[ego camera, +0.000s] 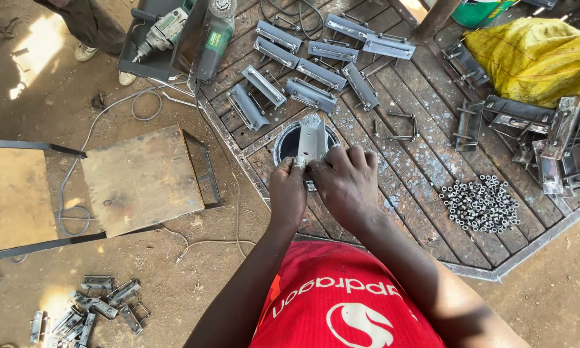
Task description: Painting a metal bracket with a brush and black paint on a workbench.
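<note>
Head view: the left hand (287, 193) and right hand (346, 180) are both pinching a grey metal bracket (312, 138) over the round hole (288, 140) in the table (425, 167). Nuts (481, 203) are lying near, similar brackets (303, 71) behind. The fingers are probably hiding the bracket's lower end.

Nut pile (480, 204), grinder (212, 35), drill (162, 31)

Table (425, 161): octagonal, wooden slats in a metal rim, round hole near the middle.
On it: grey metal brackets (309, 71) in rows, pile of steel nuts (482, 205), yellow sack (538, 55), angle grinder (214, 35).
Dirt floor (193, 283): more brackets (87, 309), grey cable (77, 174).
</note>
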